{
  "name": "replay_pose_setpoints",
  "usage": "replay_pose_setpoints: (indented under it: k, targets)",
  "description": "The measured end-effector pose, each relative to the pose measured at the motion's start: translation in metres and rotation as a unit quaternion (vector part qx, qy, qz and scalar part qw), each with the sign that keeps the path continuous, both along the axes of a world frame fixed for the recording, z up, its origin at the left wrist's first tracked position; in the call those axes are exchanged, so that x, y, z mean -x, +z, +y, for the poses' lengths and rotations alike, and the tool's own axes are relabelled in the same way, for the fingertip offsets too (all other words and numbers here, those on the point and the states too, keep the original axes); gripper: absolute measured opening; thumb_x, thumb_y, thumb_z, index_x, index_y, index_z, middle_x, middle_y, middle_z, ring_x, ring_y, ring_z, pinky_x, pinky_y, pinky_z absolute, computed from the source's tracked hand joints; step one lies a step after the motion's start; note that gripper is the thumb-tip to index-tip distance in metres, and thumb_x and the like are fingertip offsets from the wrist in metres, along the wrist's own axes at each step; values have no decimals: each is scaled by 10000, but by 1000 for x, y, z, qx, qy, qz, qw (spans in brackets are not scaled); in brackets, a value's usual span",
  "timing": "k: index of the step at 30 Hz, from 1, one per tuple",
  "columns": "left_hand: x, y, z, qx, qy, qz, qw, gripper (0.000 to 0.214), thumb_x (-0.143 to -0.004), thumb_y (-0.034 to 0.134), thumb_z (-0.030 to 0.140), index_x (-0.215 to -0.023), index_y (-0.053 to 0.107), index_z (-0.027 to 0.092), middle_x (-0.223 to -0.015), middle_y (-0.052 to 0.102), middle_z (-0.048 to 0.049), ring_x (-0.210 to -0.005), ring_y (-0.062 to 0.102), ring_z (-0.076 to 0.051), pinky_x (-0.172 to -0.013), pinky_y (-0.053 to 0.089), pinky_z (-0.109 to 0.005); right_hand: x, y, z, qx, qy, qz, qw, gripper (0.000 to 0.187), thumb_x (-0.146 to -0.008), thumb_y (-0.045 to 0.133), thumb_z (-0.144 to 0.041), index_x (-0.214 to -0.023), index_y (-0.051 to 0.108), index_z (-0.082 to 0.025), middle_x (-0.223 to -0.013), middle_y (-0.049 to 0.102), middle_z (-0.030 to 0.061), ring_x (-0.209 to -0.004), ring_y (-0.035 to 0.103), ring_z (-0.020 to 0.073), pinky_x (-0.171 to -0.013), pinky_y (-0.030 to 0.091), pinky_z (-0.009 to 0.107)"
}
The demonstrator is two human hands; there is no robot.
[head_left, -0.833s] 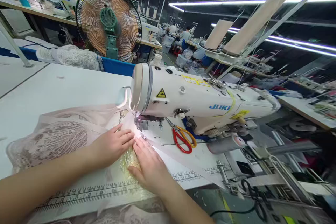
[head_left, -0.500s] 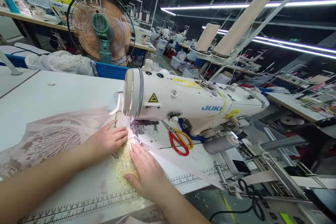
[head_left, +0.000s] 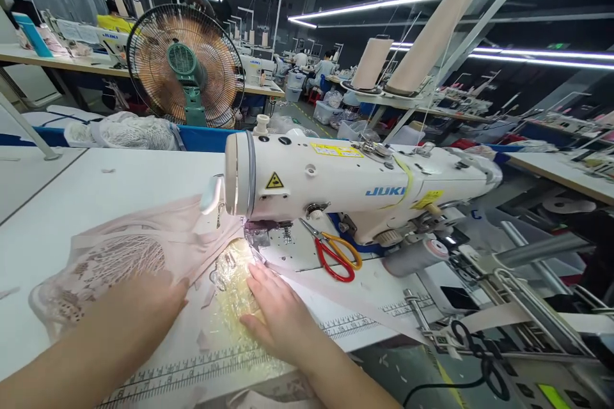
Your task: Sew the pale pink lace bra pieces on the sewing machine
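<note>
Left hand (head_left: 144, 307): is lying over the fabric (head_left: 185, 227), left of the patch (head_left: 230, 326); motion blur is hiding the fingers, so whether its grip is closing on the cloth cannot be told.
Right hand (head_left: 278, 307): is resting palm down, fingers stretching toward the machine (head_left: 311, 172); its grip is staying unclosed, the fingertips touching the patch's right side.
Fabric: is spreading across the counter (head_left: 144, 176) left of the machine, its lace (head_left: 115, 259) lying farthest left, its plain part running in folds to the needle area (head_left: 252, 233).
Patch: is lying yellow, shiny and wrinkled between the hands, its far end reaching close to the needle area.
Ruler (head_left: 177, 376): is running along the counter's near side, on both sides of the patch.
Strip (head_left: 348, 300): is stretching pale and flat past the right hand to a metal guide (head_left: 415, 313).
Scissors (head_left: 330, 262): are lying under the machine's arm, blades pointing toward the needle area, handles showing red and orange.
Spool (head_left: 417, 259): is lying grey on its side, right of the scissors.
Fan (head_left: 185, 61): is standing beyond the counter.
</note>
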State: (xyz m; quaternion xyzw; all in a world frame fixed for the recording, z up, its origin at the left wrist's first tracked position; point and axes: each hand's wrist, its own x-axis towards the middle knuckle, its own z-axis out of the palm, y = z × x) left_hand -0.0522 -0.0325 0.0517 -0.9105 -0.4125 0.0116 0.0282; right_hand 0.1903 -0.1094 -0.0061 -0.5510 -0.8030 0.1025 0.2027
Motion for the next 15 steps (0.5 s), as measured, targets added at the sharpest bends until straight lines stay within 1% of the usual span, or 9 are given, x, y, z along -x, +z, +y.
replay_pose_setpoints:
  k: [2,4,6,8,10,12,14,15]
  targets:
    - [16,-1,-9,36,62,71,995,337,-856,369,281,-897,694,203,-672,599,-78,-532,578,-253,-467,398,-332,1,-1,0,-5,1,1,1000,525,-906,542,-405,-1301,528,-60,-1435,447,168,-1342,393,311,-1095,384,447]
    - [26,-5,-5,47,93,102,989,401,-863,335,313,-1012,690,200,-772,624,-111,-581,600,-285,-491,421,-372,2,-2,0,-18,3,5,1000,514,-901,550,-393,-1290,533,-58,-1426,455,179,-1334,405,317,-1081,401,461]
    - [31,-10,8,53,111,100,987,470,-878,300,330,-1178,637,198,-878,628,-146,-640,612,-311,-527,446,-412,2,-4,0,-41,10,11,999,489,-895,557,-374,-1273,542,-64,-1410,470,192,-1321,423,321,-1062,422,477]
    - [33,-13,27,59,132,93,985,505,-890,297,346,-1292,564,195,-986,620,-178,-756,627,-343,-595,473,-450,1,-5,0,-72,22,21,997,449,-892,555,-346,-1259,548,-87,-1385,500,196,-1304,448,320,-1041,440,493]
    - [34,-12,44,70,151,82,983,511,-895,329,350,-1339,521,186,-1095,607,-196,-911,616,-365,-694,489,-471,-1,-5,-2,-107,34,35,993,398,-896,536,-314,-1245,551,-122,-1349,542,181,-1287,470,309,-1024,455,500]
    - [33,-7,54,59,161,75,982,500,-903,362,344,-1354,504,182,-1228,569,-202,-1081,564,-374,-805,481,-483,-4,-5,-9,-134,41,54,989,358,-905,508,-281,-1237,544,-152,-1311,580,163,-1261,500,290,-1005,473,491]
    - [30,-1,54,15,163,72,984,479,-915,382,320,-1349,505,159,-1346,500,-209,-1212,484,-378,-913,440,-507,-6,-5,-19,-145,44,72,986,342,-911,492,-257,-1239,531,-171,-1278,606,146,-1224,535,266,-986,492,465]
    - [26,0,51,-9,153,62,986,459,-922,381,295,-1330,520,138,-1370,481,-211,-1241,462,-372,-951,420,-510,-7,-5,-25,-145,45,77,985,341,-912,490,-249,-1244,523,-178,-1264,615,139,-1205,550,255,-979,499,451]
